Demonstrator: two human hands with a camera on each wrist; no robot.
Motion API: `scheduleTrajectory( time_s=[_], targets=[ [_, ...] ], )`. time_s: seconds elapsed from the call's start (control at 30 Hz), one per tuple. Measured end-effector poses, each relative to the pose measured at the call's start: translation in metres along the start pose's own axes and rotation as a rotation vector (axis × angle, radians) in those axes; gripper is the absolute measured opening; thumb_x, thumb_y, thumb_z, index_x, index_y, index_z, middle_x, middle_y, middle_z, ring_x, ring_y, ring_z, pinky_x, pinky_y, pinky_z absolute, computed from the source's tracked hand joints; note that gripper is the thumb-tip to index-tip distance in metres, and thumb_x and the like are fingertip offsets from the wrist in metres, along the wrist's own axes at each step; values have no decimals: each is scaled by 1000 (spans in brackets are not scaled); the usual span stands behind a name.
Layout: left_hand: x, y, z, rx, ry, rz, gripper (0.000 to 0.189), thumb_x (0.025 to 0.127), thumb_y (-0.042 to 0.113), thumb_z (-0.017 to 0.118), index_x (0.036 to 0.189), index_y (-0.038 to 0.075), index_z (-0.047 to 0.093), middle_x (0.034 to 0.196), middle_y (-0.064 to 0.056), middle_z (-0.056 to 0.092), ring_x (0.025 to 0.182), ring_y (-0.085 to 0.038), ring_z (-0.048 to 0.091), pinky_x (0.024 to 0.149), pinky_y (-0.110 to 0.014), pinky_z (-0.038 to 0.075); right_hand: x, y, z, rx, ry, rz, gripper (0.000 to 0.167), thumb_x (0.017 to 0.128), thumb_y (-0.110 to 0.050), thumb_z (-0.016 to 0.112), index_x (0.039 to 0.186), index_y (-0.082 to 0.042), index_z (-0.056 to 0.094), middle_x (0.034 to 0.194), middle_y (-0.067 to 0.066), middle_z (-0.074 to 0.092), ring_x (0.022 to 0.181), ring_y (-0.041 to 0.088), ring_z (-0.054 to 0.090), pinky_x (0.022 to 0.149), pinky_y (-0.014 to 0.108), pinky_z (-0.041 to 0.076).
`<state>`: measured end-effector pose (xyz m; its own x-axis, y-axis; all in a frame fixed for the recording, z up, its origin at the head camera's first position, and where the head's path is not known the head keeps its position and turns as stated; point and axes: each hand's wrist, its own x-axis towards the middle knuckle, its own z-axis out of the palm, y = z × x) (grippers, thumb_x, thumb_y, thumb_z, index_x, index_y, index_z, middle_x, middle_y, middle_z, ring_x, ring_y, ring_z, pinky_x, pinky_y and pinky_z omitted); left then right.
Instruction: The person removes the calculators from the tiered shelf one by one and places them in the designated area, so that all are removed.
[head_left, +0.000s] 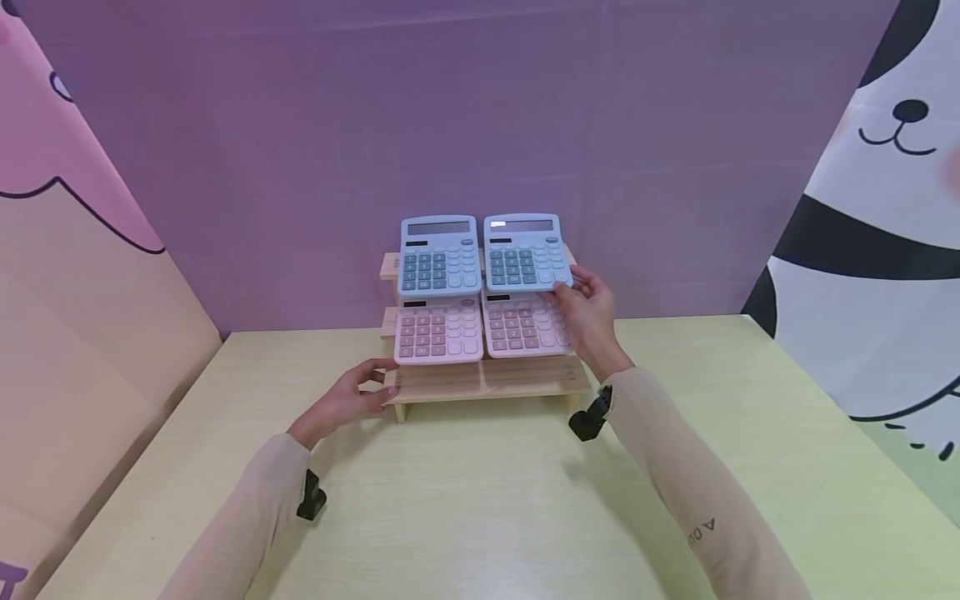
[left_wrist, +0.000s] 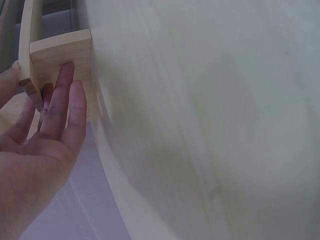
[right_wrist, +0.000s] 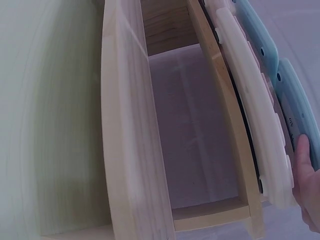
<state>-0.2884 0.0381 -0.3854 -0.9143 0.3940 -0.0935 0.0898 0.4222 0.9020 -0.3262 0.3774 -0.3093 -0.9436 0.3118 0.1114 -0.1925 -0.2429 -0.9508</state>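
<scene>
A stepped wooden rack [head_left: 487, 380] stands at the back of the table. On its upper tier are two blue calculators, the left one [head_left: 440, 258] and the right one [head_left: 527, 256]. Below them, two pink calculators, left [head_left: 438, 335] and right [head_left: 517, 327], lean side by side. My right hand [head_left: 588, 315] pinches the right blue calculator by its lower right corner; its thumb shows against the calculator's edge in the right wrist view. At the rack's left end, my left hand [head_left: 352, 396] grips the lowest board, with fingers under it by the end support [left_wrist: 62, 47].
The pale wood-look table [head_left: 480, 500] spreads in front of the rack. Close behind it hangs a purple backdrop [head_left: 480, 108]. A panda-print panel [head_left: 892, 333] stands on the right, and a pink and cream panel [head_left: 75, 292] on the left.
</scene>
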Motion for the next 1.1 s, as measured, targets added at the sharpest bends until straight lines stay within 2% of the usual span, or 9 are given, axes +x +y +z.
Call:
scheduleTrajectory(
  time_s=[0.13,0.53,0.87,1.1],
  targets=[
    [0,0,0,5,11,-11,52,91,20,57,136,10,35,124,-18,38,99,-26,53,86,-36,53,3,4,-2,-8,3,-6,43,88,-1,55,129,-9,43,110,4,45,104,16,54,84,21,52],
    [0,-1,0,5,10,-7,53,90,20,58,137,10,35,124,-19,38,98,-25,53,86,-36,53,-7,-12,-2,36,1,11,48,86,7,53,131,-3,40,107,4,46,97,13,52,89,28,51],
    [3,-4,1,-4,14,-13,52,90,21,59,136,12,37,123,-17,39,98,-25,52,85,-35,54,-9,-17,-16,66,-39,-11,48,87,7,52,133,-1,38,107,4,45,99,13,51,93,28,48],
    [3,-5,0,-2,14,-14,52,90,20,59,136,12,37,122,-16,40,98,-25,54,84,-34,54,-7,-19,-30,92,-30,-37,48,86,11,49,132,2,38,105,5,47,96,12,53,84,21,52]
  ],
)
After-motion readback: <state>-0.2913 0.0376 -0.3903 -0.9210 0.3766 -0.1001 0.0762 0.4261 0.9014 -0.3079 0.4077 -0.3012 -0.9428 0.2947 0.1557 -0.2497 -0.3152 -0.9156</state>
